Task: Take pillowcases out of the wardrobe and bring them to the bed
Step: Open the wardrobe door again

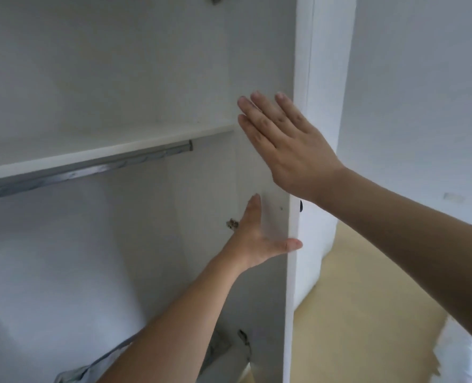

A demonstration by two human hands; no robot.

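The white wardrobe (104,150) stands open, showing a bare shelf and a metal hanging rail (91,168) under it. Its door (273,211) is swung out towards me, free edge on the right. My left hand (257,239) lies flat on the door's inner face, thumb reaching across the free edge. My right hand (281,145) is higher up, fingers straight, palm against the same door near its edge. A crumpled grey fabric (77,374) lies low inside the wardrobe, mostly hidden by my left forearm. I cannot tell whether it is a pillowcase.
Two metal hinges (232,224) show on the door's hinge side. A white wall or panel (422,106) rises to the right. Beige floor (367,299) runs below it, with something white (467,352) at the lower right corner.
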